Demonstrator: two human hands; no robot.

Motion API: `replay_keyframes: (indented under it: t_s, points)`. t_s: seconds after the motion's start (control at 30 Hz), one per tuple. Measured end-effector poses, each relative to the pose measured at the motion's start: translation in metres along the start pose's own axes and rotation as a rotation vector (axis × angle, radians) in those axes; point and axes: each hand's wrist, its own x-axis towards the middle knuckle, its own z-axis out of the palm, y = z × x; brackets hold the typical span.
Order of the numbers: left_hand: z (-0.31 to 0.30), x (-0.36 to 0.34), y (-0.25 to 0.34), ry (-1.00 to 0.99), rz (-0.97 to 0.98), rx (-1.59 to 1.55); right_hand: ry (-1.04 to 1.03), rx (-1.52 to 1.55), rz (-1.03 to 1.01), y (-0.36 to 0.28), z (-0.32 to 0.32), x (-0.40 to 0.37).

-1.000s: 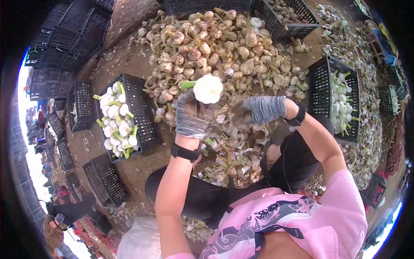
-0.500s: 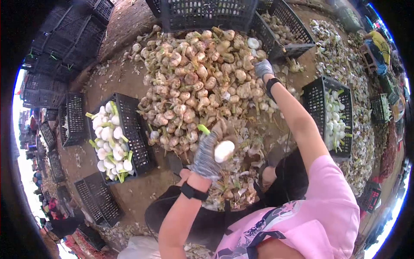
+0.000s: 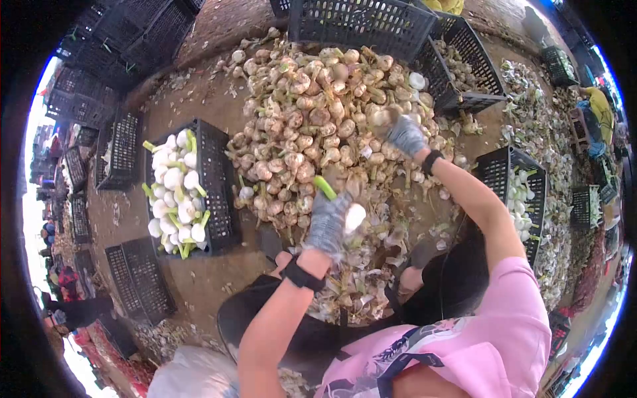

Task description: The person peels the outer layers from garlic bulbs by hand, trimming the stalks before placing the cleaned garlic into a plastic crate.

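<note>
My left hand (image 3: 326,224), in a grey striped glove, is closed around a peeled white garlic bulb (image 3: 355,217). A green stem (image 3: 324,187) sticks up from the same grip. Its fingertips are brownish and partly blurred against the pile. Over the right side of the heap of unpeeled garlic (image 3: 298,132), my right hand (image 3: 407,136), gloved alike, has its fingers around a brownish garlic bulb (image 3: 383,118) smeared by motion. A single white bulb (image 3: 417,81) lies at the heap's upper right edge.
A black crate (image 3: 219,189) of peeled garlic stands left, another crate (image 3: 494,169) right. Crates (image 3: 358,23) line the back, one (image 3: 474,99) holding unpeeled garlic. A flat black crate (image 3: 139,278) lies lower left. Peelings (image 3: 361,285) cover the ground between my feet.
My right hand has drawn back from the heap's upper right edge toward me, with a garlic bulb in its fingers. My left hand still holds the peeled bulb, now turned slightly. The view has shifted.
</note>
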Motion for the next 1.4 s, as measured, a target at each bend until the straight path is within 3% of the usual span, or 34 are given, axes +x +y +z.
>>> replay_keyframes:
  t_s: [0.03,0.07,0.1,0.17,0.2,0.3,0.37,0.43,0.47,0.5,0.6,0.7,0.83,0.9,0.97,1.03,1.07,1.1,1.17,1.23,1.27,1.3,1.33,1.37,1.4]
  points:
    - [-0.001,0.002,-0.001,0.008,-0.002,-0.007,0.089,-0.092,-0.242,0.006,0.015,-0.008]
    - [-0.003,0.005,0.001,-0.003,-0.059,0.042,0.063,-0.086,-0.333,-0.022,0.008,-0.031]
    - [-0.004,0.008,0.003,-0.016,-0.114,0.091,-0.090,-0.049,-0.174,-0.086,-0.020,-0.067]
    - [-0.005,0.011,-0.001,-0.108,-0.023,0.023,0.052,-0.097,-0.462,-0.098,-0.015,-0.098]
    - [-0.006,0.010,-0.001,-0.202,0.070,-0.042,0.054,-0.095,-0.465,-0.106,-0.020,-0.109]
    - [-0.006,-0.003,0.006,-0.257,0.068,-0.174,-0.108,0.581,-0.321,-0.121,-0.041,-0.126]
    - [-0.011,-0.006,0.013,-0.308,0.095,-0.106,-0.291,0.957,0.022,-0.131,-0.067,-0.136]
    - [-0.009,0.007,0.012,-0.468,0.574,0.326,-0.165,0.864,-0.036,-0.120,-0.060,-0.138]
    - [0.001,-0.012,0.020,-0.513,0.567,0.314,-0.052,0.771,-0.090,-0.116,-0.058,-0.139]
    - [0.004,-0.016,0.019,-0.524,0.564,0.316,-0.084,0.698,-0.013,-0.117,-0.059,-0.144]
    - [0.006,-0.022,0.013,-0.465,0.639,0.494,-0.082,0.842,0.031,-0.116,-0.054,-0.151]
    - [0.005,-0.029,0.018,-0.491,0.690,0.599,-0.113,0.911,-0.055,-0.109,-0.056,-0.150]
    - [0.003,-0.029,0.020,-0.549,0.597,0.496,-0.165,0.927,-0.036,-0.111,-0.072,-0.159]
    - [0.000,-0.027,0.022,-0.619,0.531,0.377,-0.206,1.077,-0.001,-0.120,-0.081,-0.166]
    - [-0.006,-0.022,0.022,-0.637,0.644,0.452,-0.215,1.048,-0.083,-0.101,-0.073,-0.160]
    - [-0.016,-0.020,0.019,-0.644,0.289,0.337,-0.160,0.791,-0.308,-0.092,-0.067,-0.157]
    - [0.000,-0.045,0.028,-0.538,0.195,0.245,-0.161,0.791,-0.307,-0.093,-0.067,-0.158]
    - [0.000,-0.041,0.028,-0.537,0.193,0.246,-0.195,0.843,-0.230,-0.097,-0.066,-0.160]
    - [0.000,-0.033,0.032,-0.614,-0.242,-0.275,-0.269,0.943,-0.074,-0.105,-0.065,-0.165]
    - [-0.003,-0.037,0.033,-0.693,-0.281,-0.307,-0.234,0.804,-0.135,-0.104,-0.062,-0.165]
    - [-0.004,-0.040,0.027,-0.571,-0.123,-0.140,-0.228,0.597,-0.210,-0.098,-0.058,-0.163]
    - [-0.009,-0.029,0.020,-0.458,-0.187,-0.202,-0.220,0.390,-0.283,-0.096,-0.055,-0.163]
    - [-0.014,-0.019,0.013,-0.341,-0.241,-0.268,-0.220,0.411,-0.299,-0.097,-0.055,-0.164]
    - [-0.014,-0.020,0.019,-0.338,-0.242,-0.266,-0.220,0.415,-0.298,-0.094,-0.052,-0.163]
    - [-0.016,-0.022,0.027,-0.560,-0.360,-0.215,-0.139,0.379,-0.375,-0.089,-0.046,-0.162]
